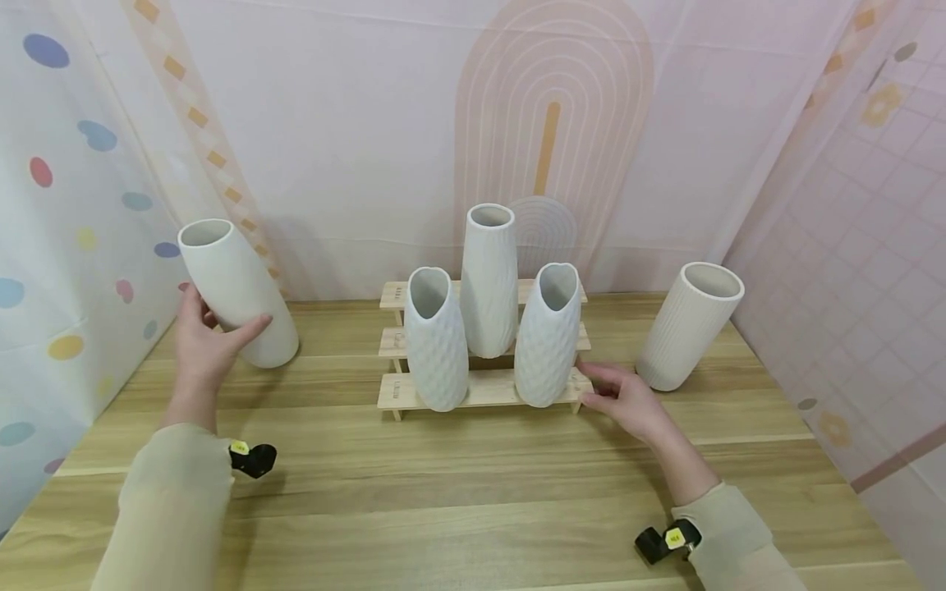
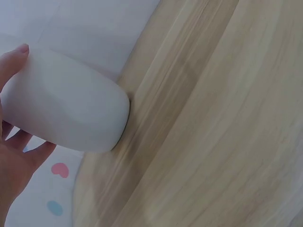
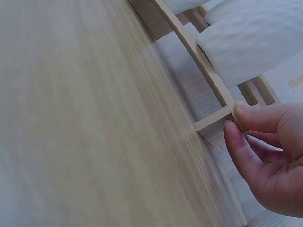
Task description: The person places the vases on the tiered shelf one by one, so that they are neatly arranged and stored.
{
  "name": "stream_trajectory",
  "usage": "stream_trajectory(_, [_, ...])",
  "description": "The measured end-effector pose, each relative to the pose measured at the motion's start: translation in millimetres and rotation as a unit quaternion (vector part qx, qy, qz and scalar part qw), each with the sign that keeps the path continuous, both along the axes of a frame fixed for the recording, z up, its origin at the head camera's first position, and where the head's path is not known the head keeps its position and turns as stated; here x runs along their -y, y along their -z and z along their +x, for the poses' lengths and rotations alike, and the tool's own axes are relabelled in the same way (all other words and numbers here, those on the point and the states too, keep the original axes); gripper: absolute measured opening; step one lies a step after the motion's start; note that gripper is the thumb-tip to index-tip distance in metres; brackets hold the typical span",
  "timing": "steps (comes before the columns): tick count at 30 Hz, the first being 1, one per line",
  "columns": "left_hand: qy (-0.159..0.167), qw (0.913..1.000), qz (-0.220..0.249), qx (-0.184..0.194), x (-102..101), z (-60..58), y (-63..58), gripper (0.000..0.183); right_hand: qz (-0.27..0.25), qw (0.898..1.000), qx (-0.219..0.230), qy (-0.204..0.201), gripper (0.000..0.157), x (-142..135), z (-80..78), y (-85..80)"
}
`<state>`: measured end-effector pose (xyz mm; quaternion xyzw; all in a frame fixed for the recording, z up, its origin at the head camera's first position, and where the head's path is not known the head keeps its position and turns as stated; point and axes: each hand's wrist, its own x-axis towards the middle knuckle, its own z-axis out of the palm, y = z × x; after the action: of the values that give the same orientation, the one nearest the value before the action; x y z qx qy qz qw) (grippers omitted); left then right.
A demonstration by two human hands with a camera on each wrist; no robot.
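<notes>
At the left, my left hand [image 1: 203,341] grips a smooth white vase [image 1: 240,291], thumb on one side and fingers on the other. That vase's base [image 2: 118,120] is at the tabletop. My right hand [image 1: 624,402] pinches the right end of the lowest step of a wooden tiered stand [image 1: 488,390]; the right wrist view shows fingertips on the step's corner [image 3: 229,111]. Two dimpled white vases [image 1: 438,353] [image 1: 548,349] stand on the lowest step. A taller white textured vase [image 1: 489,287] stands between and behind them, its base partly hidden.
A ribbed white vase [image 1: 687,328] stands at the right, just beyond my right hand. The wooden table [image 1: 443,509] reaches back to a patterned cloth backdrop [image 1: 355,148]. More cloth walls hang on the left [image 1: 66,246] and right [image 1: 850,271].
</notes>
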<state>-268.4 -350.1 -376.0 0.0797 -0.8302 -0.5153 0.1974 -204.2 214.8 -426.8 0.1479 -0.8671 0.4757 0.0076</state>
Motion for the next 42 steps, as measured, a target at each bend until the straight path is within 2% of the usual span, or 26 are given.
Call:
stream_trajectory(3, [-0.012, 0.9999, 0.009, -0.007, -2.9, -1.6, 1.3, 0.091, -0.001, 1.000, 0.002, -0.001, 0.048, 0.5, 0.5, -0.6])
stream_trajectory(10, [-0.045, 0.9988, 0.018, 0.005, -7.2, -1.2, 1.5, 0.091, -0.004, 1.000, 0.005, -0.002, 0.048, 0.6, 1.1, -2.1])
stream_trajectory(16, [-0.073, 0.9973, 0.010, -0.007, -11.1, -1.8, 4.7, 0.087, 0.000, 1.000, 0.005, -0.002, 0.048, 0.1, 1.0, -2.6])
stream_trajectory(21, [-0.076, 0.9968, 0.001, -0.024, -14.1, 0.1, 7.9, 0.085, -0.001, 1.000, 0.004, -0.005, 0.047, -0.4, 0.2, -2.4])
stream_trajectory(26, [-0.076, 0.9969, -0.007, -0.021, -19.4, 3.1, 5.6, 0.085, -0.005, 1.000, 0.006, -0.005, 0.047, 0.3, 0.4, -2.9])
stream_trajectory(32, [-0.064, 0.9976, 0.000, -0.027, -30.1, 6.0, -7.8, 0.084, -0.005, 1.000, 0.003, -0.003, 0.047, 0.7, 0.4, -3.2])
stream_trajectory(42, [-0.026, 0.9973, 0.015, -0.066, -63.9, 14.7, -51.9, 0.083, 0.009, 1.000, -0.003, 0.001, 0.046, 1.3, -0.1, -0.8])
